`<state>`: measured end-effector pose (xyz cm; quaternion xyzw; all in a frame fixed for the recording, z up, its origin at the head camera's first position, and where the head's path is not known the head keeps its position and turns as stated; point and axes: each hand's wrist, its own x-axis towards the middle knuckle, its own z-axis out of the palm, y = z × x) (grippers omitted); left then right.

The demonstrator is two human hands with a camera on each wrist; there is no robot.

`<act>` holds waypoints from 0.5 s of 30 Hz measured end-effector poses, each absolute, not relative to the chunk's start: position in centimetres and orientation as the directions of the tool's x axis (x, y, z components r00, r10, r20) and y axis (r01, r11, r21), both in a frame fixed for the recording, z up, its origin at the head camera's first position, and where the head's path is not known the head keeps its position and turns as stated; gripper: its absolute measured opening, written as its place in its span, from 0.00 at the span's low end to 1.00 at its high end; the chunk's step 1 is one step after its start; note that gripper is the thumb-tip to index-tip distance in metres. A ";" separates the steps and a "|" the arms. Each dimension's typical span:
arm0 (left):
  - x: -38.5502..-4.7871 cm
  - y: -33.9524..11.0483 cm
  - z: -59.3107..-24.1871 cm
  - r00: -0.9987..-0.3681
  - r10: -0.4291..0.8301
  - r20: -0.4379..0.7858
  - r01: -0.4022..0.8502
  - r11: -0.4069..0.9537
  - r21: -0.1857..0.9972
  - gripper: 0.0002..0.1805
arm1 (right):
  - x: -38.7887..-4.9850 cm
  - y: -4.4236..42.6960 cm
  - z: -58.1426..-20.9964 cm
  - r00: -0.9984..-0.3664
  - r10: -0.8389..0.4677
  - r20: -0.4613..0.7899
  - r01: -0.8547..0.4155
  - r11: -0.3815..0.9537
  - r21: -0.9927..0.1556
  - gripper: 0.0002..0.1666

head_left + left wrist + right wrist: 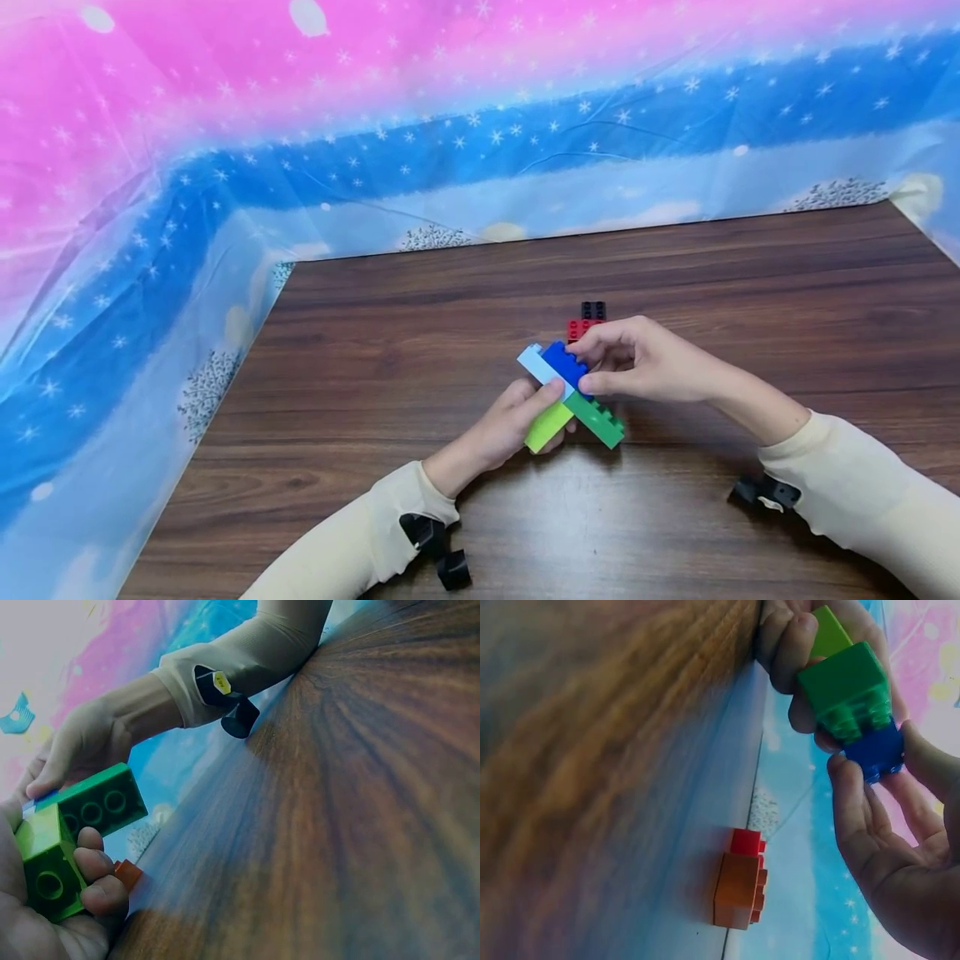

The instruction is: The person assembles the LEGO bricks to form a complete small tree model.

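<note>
Head view: left hand curls around lime-green plastic brick, seemingly joined with pale-blue brick and green brick; right hand pinches adjoining dark-blue brick. Left wrist: all above wooden table. Right wrist: red brick, orange brick lie unattached.

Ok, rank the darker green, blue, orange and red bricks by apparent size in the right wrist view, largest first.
1. Darker green brick
2. Blue brick and orange brick: too alike to rank
3. Red brick, partly hidden behind the orange one
</note>
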<state>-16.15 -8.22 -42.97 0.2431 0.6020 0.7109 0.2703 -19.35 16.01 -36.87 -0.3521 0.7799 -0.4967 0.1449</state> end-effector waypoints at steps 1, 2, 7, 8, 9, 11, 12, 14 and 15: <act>-16.2 -8.2 -43.0 -0.736 0.677 0.019 -0.094 -0.130 0.987 0.27 | -19.3 16.0 -36.8 -0.714 -0.689 0.123 -0.406 0.265 -0.875 0.19; -16.2 -8.2 -43.0 -0.736 0.677 0.017 -0.098 -0.131 0.987 0.27 | -19.2 16.0 -36.7 -0.716 -0.687 0.123 -0.409 0.271 -0.871 0.19; -16.1 -8.1 -42.7 -0.739 0.673 0.007 -0.085 -0.103 0.991 0.24 | -19.0 16.3 -35.8 -0.692 -0.700 0.175 -0.533 0.333 -0.777 0.24; -16.1 -8.0 -42.7 -0.743 0.670 0.001 -0.083 -0.094 0.992 0.23 | -19.0 16.5 -35.6 -0.691 -0.695 0.198 -0.566 0.350 -0.746 0.24; -16.0 -8.0 -42.6 -0.750 0.661 -0.008 -0.087 -0.086 0.993 0.21 | -19.1 16.7 -35.4 -0.693 -0.685 0.224 -0.599 0.374 -0.708 0.23; -16.0 -8.0 -42.5 -0.767 0.641 -0.031 -0.114 -0.088 0.990 0.18 | -19.4 17.3 -35.2 -0.702 -0.662 0.263 -0.652 0.447 -0.612 0.20; -16.0 -7.9 -42.5 -0.774 0.631 -0.044 -0.133 -0.094 0.987 0.17 | -19.6 17.7 -35.2 -0.711 -0.651 0.264 -0.659 0.488 -0.572 0.17; -15.9 -7.9 -42.6 -0.787 0.614 -0.061 -0.163 -0.111 0.980 0.15 | -20.0 18.2 -35.5 -0.733 -0.642 0.224 -0.652 0.569 -0.501 0.12; -15.9 -8.0 -42.6 -0.792 0.607 -0.069 -0.176 -0.119 0.977 0.15 | -20.2 18.5 -35.6 -0.733 -0.652 0.195 -0.656 0.602 -0.455 0.09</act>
